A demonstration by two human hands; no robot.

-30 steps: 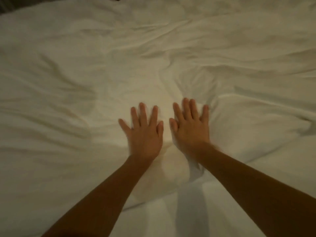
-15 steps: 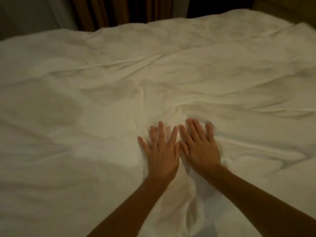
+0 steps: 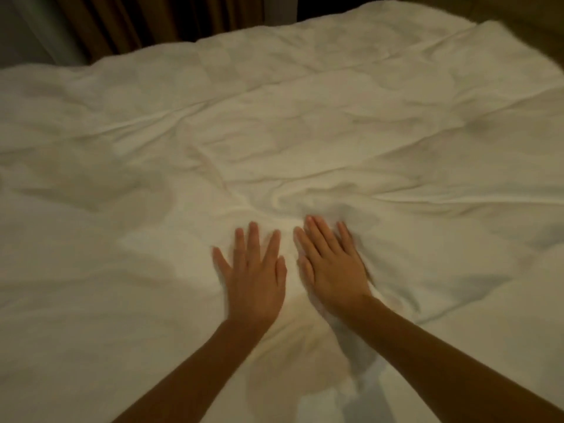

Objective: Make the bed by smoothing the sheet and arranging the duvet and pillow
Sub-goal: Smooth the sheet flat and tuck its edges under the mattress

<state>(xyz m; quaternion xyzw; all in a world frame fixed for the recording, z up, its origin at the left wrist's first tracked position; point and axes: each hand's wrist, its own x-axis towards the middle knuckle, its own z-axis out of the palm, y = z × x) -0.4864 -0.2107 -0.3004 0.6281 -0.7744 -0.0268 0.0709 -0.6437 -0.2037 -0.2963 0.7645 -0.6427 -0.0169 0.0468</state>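
A white, wrinkled duvet (image 3: 305, 123) covers nearly the whole bed. My left hand (image 3: 254, 276) lies flat on it near the middle, fingers straight and spread, palm down. Right beside it my right hand (image 3: 331, 267) presses flat on the same cloth, fingers together and pointing away from me. A swirl of creases bunches just beyond the fingertips. At the bottom between my forearms a strip of flatter white sheet (image 3: 369, 401) shows under the duvet's edge. No pillow is in view.
Brown curtains (image 3: 146, 22) hang behind the far edge of the bed. A dark gap (image 3: 335, 7) sits beside them at the top. The duvet's far right corner (image 3: 494, 35) ends near a dim brownish surface.
Both flat hands slid away from me across the duvet, pushing creases ahead of them. The view tilted up, bringing the curtains and the bed's far edge into sight.
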